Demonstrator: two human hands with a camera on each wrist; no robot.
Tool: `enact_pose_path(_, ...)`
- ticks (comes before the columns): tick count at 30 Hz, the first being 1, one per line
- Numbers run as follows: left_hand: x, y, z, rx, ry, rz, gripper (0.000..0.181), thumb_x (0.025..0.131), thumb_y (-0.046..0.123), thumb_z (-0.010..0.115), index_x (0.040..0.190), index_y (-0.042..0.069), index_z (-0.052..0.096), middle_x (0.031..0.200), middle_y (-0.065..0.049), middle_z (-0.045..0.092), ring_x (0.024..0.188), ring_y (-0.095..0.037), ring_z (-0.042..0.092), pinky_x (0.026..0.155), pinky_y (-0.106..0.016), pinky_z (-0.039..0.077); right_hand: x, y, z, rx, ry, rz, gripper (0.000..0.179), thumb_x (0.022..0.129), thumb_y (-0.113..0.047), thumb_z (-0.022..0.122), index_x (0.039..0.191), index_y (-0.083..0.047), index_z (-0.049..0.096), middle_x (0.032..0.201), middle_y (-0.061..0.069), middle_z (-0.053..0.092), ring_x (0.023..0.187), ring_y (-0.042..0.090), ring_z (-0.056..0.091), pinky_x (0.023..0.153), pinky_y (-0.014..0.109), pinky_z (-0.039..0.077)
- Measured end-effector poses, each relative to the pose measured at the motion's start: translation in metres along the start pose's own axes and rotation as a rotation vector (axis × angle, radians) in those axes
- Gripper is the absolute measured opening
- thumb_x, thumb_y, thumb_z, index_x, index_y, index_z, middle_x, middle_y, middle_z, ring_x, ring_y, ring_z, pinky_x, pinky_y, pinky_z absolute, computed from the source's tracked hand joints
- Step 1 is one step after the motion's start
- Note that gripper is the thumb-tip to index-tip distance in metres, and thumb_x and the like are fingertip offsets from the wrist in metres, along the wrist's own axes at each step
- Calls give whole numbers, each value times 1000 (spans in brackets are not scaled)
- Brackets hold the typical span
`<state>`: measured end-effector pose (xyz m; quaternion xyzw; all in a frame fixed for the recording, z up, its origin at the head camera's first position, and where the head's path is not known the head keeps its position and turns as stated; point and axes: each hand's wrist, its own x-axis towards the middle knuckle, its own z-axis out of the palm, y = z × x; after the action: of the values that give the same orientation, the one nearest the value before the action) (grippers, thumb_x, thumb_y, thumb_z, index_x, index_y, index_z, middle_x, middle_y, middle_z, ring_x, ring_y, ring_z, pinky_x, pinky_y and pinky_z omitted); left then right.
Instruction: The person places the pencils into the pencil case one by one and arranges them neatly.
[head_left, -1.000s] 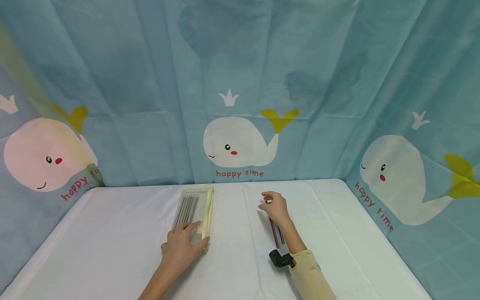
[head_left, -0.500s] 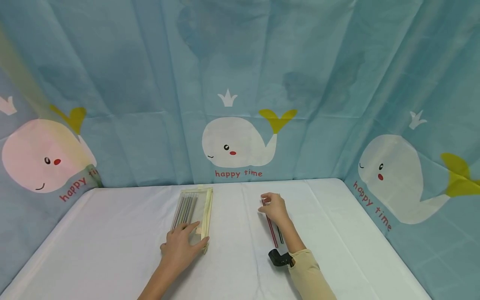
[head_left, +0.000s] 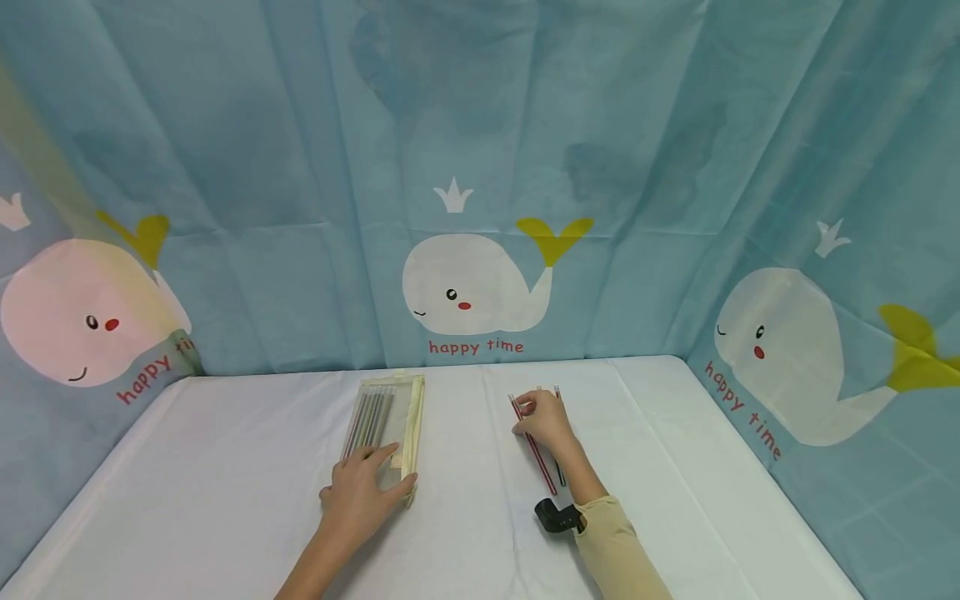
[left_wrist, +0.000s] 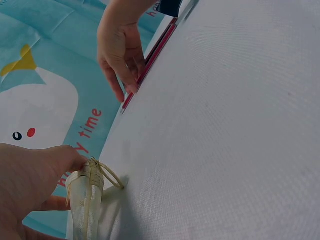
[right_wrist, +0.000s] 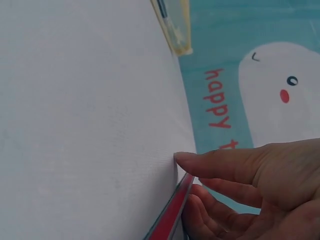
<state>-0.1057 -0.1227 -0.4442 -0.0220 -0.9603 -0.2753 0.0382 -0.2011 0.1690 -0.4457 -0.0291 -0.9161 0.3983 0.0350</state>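
Note:
In the head view my left hand (head_left: 360,492) rests over the lower part of a clear mesh zip pouch (head_left: 397,417) with cream edging. Its fingers are spread, and the thumb touches the zip side, near a cord loop seen in the left wrist view. Several slim sticks like pens (head_left: 369,417) lie inside the pouch. To the right, my right hand (head_left: 547,421) pinches a slim red pen-like stick (head_left: 537,454) with clear ends, between thumb and fingers. A dark stick (head_left: 558,400) lies beside it, partly covered by the hand.
A white cloth (head_left: 465,517) covers the table. Behind it hangs a blue curtain (head_left: 300,292) with whale prints, which also runs along both sides. A black wrist device (head_left: 557,517) sits on the right wrist, below the sticks.
The red stick's far end has swung left and now shows beyond my right fingertips. The right hand has shifted slightly left, uncovering far ends of sticks behind it. My left hand stays on the pouch.

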Motion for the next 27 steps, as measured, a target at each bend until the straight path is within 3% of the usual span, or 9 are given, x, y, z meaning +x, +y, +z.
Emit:
enact_pose_path(10,1,0,0,0,-20,-9,60,92,45,80,141,13,68,139,-27,59,124,-62,53,81,-81,46,0,2,-1,10,-49,-24,27,78,6,86,104,4,78,76,5,68,68,12,60,62,26,49)
enact_pose_path(20,1,0,1,-4,-26,-15,60,92,46,79,142,13,67,141,-28,58,127,-63,50,82,-82,45,0,3,-4,79,-76,14,27,80,4,83,106,6,77,83,9,71,68,13,64,60,27,54)
enact_pose_path(27,1,0,1,-10,-21,-17,61,92,46,80,141,13,68,140,-27,58,126,-62,50,81,-81,45,-1,4,-2,225,-95,94,35,81,5,79,115,10,74,89,14,71,64,11,63,58,25,56)
